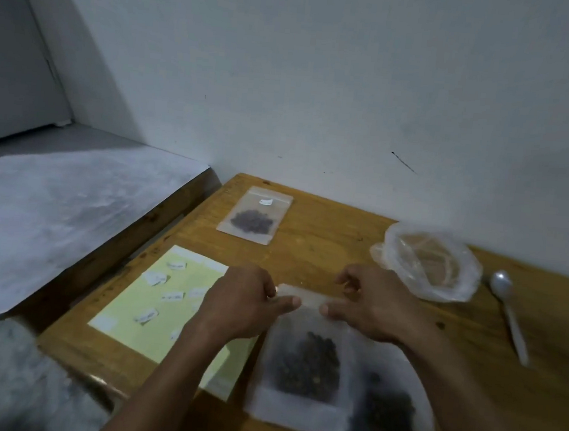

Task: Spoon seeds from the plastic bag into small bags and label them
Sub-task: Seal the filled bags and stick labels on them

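Observation:
A small clear bag (301, 364) with dark seeds in it hangs in front of me over the table's near edge. My left hand (241, 301) and my right hand (371, 305) both pinch its top strip, thumbs facing each other. Behind and below it lies a larger plastic bag of dark seeds (385, 423), partly hidden by the small bag and my right forearm. A filled small bag with a white label (255, 215) lies flat at the far left of the table. A metal spoon (508, 310) rests on the table at the right.
A pale yellow sheet (149, 327) with several small white paper labels lies at the left of the wooden table (325, 239). A crumpled clear plastic bag (427, 262) sits at the back right. A white wall stands close behind; a grey-covered surface adjoins on the left.

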`<state>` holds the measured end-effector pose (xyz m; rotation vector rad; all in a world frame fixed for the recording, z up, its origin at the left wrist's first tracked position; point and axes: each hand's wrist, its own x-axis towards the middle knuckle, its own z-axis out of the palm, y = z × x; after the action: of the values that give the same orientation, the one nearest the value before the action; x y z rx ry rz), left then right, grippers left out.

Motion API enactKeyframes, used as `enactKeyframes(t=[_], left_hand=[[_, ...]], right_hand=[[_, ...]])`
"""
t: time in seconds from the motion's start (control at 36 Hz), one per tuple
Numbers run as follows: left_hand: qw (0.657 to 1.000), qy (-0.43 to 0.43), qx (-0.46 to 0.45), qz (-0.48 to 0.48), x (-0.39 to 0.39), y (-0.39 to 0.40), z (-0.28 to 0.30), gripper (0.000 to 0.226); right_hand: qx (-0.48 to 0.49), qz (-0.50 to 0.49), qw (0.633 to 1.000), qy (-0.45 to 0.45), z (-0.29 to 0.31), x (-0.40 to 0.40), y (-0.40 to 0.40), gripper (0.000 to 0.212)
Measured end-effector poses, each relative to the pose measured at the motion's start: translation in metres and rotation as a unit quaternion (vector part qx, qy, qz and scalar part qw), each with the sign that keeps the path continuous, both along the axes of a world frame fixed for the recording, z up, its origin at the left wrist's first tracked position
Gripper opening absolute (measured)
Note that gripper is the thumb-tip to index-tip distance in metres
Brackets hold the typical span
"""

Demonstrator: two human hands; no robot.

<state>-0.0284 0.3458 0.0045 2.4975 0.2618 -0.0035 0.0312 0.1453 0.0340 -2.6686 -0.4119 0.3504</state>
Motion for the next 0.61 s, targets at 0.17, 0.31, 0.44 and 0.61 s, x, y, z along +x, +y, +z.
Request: enactKeyframes(t=[0.17, 0.31, 0.44, 0.61], left_hand=[[0.996, -0.040, 0.023, 0.083, -0.009, -0.022, -0.003, 0.033], [0.990, -0.092, -0.014, 0.105, -0.013, -0.023, -0.002, 0.027], [0.955, -0.157, -0.233, 0.091, -0.014, -0.018, 0.015, 0.019], [0.859, -0.199, -0.469, 0.047, -0.021, -0.003, 0.048, 0.013]], right_hand=[[0.050, -0.021, 0.998, -0.015, -0.023, -0.002, 0.001, 0.053], [0.181, -0.052, 0.981, -0.055, -0.028, -0.003, 0.003, 0.041], [0.287, -0.045, 0.954, -0.074, -0.012, 0.001, 0.003, 0.045], [0.509, -0.027, 0.858, 0.067, 0.021, -0.006, 0.012, 0.034]])
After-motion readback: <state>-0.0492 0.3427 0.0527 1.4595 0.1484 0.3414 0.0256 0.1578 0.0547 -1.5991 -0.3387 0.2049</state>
